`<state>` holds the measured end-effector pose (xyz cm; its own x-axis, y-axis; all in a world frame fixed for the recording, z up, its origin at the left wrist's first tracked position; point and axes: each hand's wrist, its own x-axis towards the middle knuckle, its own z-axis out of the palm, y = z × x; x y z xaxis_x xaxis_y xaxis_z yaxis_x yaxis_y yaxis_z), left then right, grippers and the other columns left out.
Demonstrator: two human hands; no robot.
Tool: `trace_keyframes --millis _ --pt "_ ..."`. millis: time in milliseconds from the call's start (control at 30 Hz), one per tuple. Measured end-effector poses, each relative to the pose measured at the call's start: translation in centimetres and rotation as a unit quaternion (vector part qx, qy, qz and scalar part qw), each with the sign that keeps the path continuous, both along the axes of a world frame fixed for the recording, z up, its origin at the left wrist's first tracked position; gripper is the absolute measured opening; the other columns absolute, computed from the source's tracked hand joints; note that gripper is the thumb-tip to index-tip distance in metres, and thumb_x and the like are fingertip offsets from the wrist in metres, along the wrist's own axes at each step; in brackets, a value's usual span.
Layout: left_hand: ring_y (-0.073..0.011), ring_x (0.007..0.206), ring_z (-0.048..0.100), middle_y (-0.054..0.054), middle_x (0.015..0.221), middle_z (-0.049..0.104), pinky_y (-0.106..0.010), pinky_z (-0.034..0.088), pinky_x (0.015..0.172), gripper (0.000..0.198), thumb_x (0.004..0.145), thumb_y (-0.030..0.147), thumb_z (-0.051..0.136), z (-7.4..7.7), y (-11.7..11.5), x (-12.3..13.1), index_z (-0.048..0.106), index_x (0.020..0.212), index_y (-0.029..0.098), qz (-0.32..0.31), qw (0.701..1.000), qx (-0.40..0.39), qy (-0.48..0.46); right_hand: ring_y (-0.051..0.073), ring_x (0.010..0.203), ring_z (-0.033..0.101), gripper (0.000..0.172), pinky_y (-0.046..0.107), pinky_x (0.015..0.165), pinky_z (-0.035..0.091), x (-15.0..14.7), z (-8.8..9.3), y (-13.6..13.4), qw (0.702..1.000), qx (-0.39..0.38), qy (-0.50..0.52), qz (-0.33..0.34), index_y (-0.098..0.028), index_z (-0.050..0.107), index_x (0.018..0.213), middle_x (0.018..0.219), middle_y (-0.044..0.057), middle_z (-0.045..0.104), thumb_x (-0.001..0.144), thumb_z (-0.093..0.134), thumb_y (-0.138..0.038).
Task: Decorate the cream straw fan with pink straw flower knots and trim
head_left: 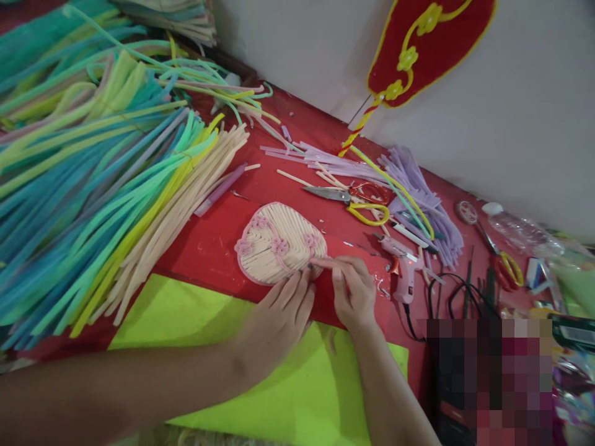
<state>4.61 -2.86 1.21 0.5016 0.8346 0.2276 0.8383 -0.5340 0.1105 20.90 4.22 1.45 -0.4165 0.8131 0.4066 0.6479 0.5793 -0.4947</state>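
A fan-shaped panel (297,226) of cream pipe cleaners lies on the red table, with a pink rim and several pink coiled flowers. My left hand (283,306) rests on its lower edge, fingers stretched out and lying flat, gripping nothing. At the panel's lower right corner my right hand (356,288) is closed, thumb against the fingers. A thin pink pipe cleaner (324,262) appears to run from that hand to the panel's edge; its end is hidden by the fingers.
Bundles of coloured pipe cleaners (139,167) fill the left. Scissors (346,195), a pink glue gun (406,272) and purple pipe cleaners (432,217) lie to the right. A yellow-green sheet (204,316) is under my forearms. A red fan (427,56) leans against the wall.
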Motion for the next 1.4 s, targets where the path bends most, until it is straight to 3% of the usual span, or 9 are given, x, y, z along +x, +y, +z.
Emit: trace_keyframes --millis 500,1400 --pt "-0.0264 0.117 0.052 -0.018 0.127 0.056 -0.038 0.041 0.097 0.037 0.087 0.016 0.039 -0.2 0.03 0.08 0.052 0.119 0.002 0.008 1.0 0.022 0.008 0.018 0.092 0.057 0.027 0.035 0.084 0.047 -0.18 0.04 0.13 0.999 -0.047 0.006 -0.02 -0.023 0.061 0.108 0.097 0.006 0.066 0.092 0.039 -0.02" --pt "-0.0257 0.12 0.05 -0.018 0.128 0.055 -0.038 0.037 0.1 0.037 0.089 0.017 0.039 -0.07 -0.03 -0.03 0.051 0.12 0.002 -0.002 1.0 0.019 0.016 0.018 0.084 0.056 0.024 0.034 0.078 0.048 -0.1 -0.18 0.07 1.0 0.016 -0.012 -0.007 -0.022 0.063 0.102 0.087 0.004 0.069 0.087 0.048 -0.012"
